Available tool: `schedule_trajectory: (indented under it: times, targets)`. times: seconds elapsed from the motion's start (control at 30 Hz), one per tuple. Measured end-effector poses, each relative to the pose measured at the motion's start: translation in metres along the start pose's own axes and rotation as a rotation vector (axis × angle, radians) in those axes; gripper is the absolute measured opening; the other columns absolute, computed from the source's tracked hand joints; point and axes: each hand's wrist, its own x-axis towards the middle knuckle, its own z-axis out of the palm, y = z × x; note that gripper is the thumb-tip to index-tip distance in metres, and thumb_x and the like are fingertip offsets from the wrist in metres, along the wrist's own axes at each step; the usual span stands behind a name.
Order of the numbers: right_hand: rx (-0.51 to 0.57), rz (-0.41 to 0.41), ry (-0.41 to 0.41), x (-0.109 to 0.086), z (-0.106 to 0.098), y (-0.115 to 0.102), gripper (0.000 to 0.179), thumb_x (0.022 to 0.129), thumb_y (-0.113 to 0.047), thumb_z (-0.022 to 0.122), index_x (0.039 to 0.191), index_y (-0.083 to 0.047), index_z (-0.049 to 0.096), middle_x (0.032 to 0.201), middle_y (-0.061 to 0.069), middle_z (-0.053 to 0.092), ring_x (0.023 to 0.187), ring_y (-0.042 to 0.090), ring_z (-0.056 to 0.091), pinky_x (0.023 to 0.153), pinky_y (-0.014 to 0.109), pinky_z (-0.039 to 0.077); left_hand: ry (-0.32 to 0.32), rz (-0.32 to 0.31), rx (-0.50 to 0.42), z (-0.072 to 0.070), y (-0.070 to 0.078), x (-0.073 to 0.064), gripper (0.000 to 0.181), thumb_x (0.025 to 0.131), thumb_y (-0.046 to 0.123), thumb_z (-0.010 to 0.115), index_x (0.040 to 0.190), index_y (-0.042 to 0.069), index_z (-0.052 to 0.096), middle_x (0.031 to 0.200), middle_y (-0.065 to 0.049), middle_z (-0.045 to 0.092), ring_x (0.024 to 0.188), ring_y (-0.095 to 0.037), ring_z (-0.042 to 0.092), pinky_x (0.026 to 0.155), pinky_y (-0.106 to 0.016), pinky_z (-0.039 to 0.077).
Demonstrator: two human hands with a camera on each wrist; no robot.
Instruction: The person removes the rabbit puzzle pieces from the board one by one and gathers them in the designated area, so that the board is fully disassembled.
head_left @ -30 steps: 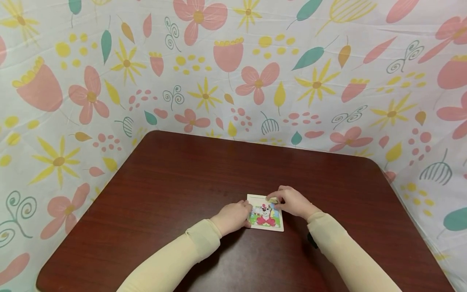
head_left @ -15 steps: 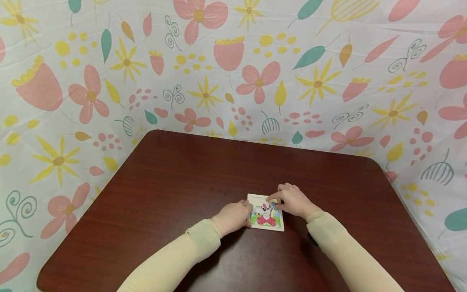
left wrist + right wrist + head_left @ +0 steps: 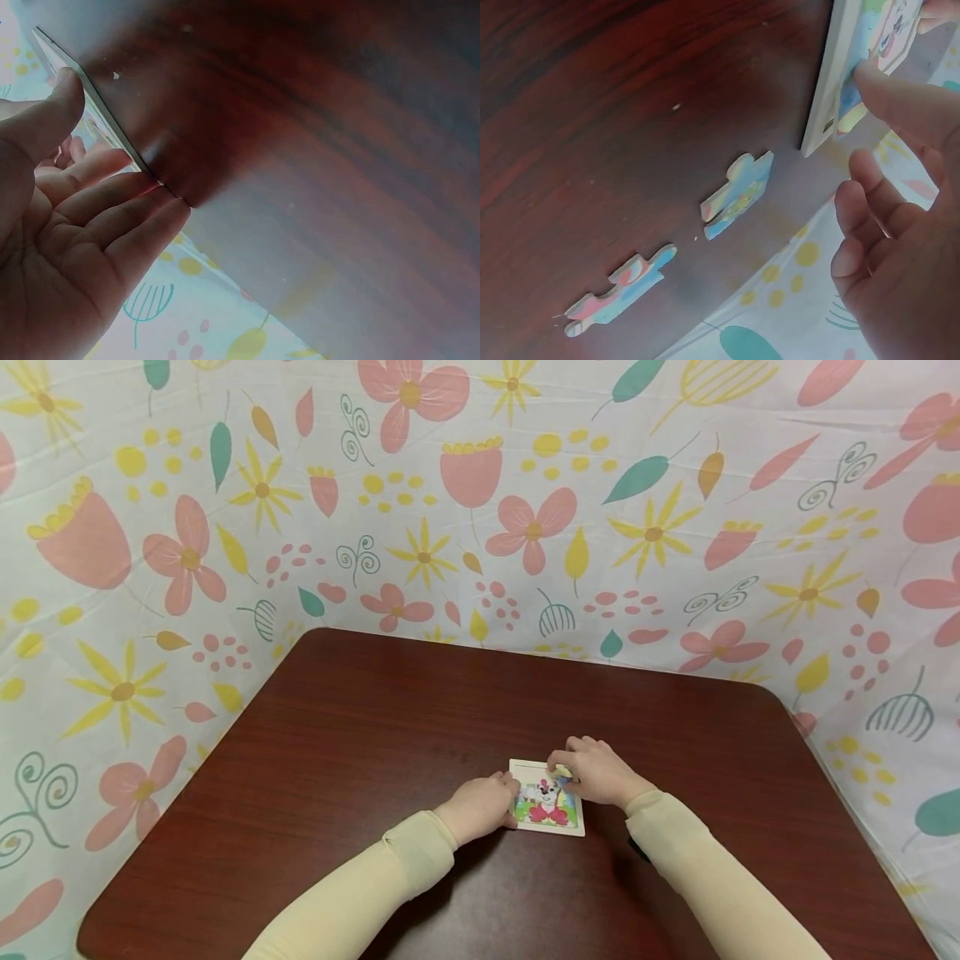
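Observation:
A small square jigsaw puzzle in a pale frame (image 3: 546, 832) lies on the table, showing a cartoon animal in red. My left hand (image 3: 477, 807) rests at its left edge, with extended fingers (image 3: 124, 217) along the rim and the thumb (image 3: 67, 94) against the frame. Over the upper right corner, my right hand (image 3: 603, 774) pinches a yellow-and-blue puzzle piece (image 3: 852, 118), tilted up from the frame. The right thumb (image 3: 892, 94) presses on the piece's side; its other fingers are bent. Pale bare backing shows along the puzzle's top.
Two loose puzzle pieces, one nearer the frame (image 3: 739, 196) and a longer one (image 3: 621, 291), lie on the table in the right wrist view. The dark red-brown table (image 3: 375, 718) has rounded corners. A flower-patterned cloth (image 3: 480, 510) hangs behind and around it.
My right fingers have curled in more, and the puzzle piece under them now tips up from the frame's corner. The left hand and the frame stay in place.

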Motion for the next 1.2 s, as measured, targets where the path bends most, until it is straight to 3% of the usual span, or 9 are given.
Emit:
schedule_trajectory:
  times: [0.4,0.73,1.2]
  targets:
    - [0.018,0.021,-0.011,0.0,0.001,-0.001,0.028,0.075,-0.014,0.079,0.1,-0.018,0.068,0.086,-0.002,0.062,0.075,0.014,0.048,0.07,0.037,0.041,-0.008,-0.008,-0.011,-0.003,0.001,-0.001,0.051,0.08,0.038,0.072,0.119,0.008,0.059,0.13,-0.01,0.058,0.121,-0.021,0.055,0.091,-0.028,0.049]
    - [0.207,0.143,0.001,0.0,0.003,0.003,0.025,0.078,-0.011,0.077,0.102,-0.009,0.07,0.087,-0.001,0.061,0.08,0.016,0.054,0.073,0.035,0.047,-0.012,-0.003,-0.009,-0.003,0.0,-0.001,0.051,0.082,0.038,0.071,0.12,0.007,0.059,0.131,-0.01,0.057,0.121,-0.022,0.054,0.093,-0.027,0.047]
    - [0.412,0.229,0.082,0.0,0.012,0.015,0.012,0.086,-0.006,0.067,0.095,-0.013,0.073,0.088,-0.001,0.063,0.077,0.015,0.051,0.072,0.032,0.047,-0.011,-0.006,-0.016,-0.002,0.001,0.0,0.05,0.082,0.038,0.071,0.119,0.007,0.059,0.131,-0.011,0.057,0.122,-0.022,0.054,0.093,-0.027,0.047]
